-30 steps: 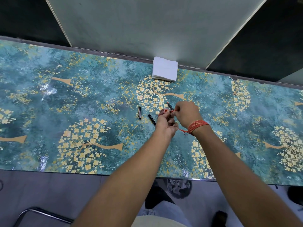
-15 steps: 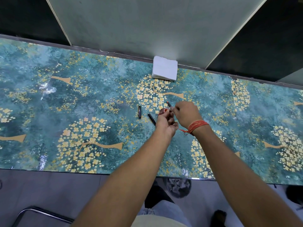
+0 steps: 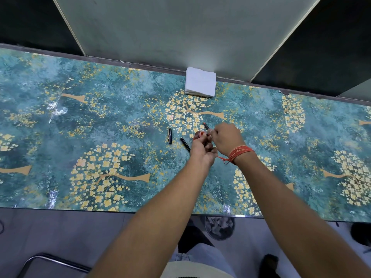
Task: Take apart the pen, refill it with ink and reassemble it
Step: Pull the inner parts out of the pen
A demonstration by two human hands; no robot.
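Left hand (image 3: 201, 150) grips a red ink bottle (image 3: 199, 134); right hand (image 3: 225, 137), at 3 o'clock, pinches the pen section (image 3: 206, 126); a tilt risks spilling.

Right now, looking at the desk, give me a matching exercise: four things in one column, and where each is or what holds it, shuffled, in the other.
Things:
1. short black pen cap
2. long black pen barrel
3. white folded tissue stack
4. small red ink bottle

Places:
A. held in the left hand
B. against the back wall
C. lying farthest left of the pen parts
D. lying slanted beside the left hand

Pairs: 1-C, 2-D, 3-B, 4-A
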